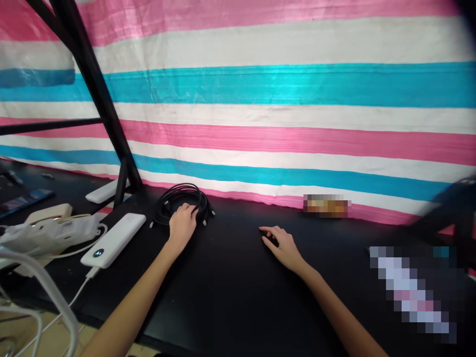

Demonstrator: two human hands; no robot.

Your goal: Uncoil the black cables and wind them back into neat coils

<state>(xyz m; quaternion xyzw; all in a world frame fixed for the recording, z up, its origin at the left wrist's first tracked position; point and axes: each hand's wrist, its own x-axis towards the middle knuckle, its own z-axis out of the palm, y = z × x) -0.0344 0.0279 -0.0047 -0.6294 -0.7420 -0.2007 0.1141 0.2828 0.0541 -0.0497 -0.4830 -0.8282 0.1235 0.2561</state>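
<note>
A white cable curves nearest me. My left hand covers part of the coiled black cable on the table, pinching or not I can't tell; my right hand is spread.

The left forearm is being held out from the near edge toward the far side, slanted to the right; the right forearm is being slanted to the left. The left hand is being held palm down, left of center and slightly farther off than the right hand, its fingers being bent downward, their tips partly hidden. On the right, a finger is being pointed leftward, others are being curled beneath, and the thumb is being set apart. The hands are being held well apart.
</note>
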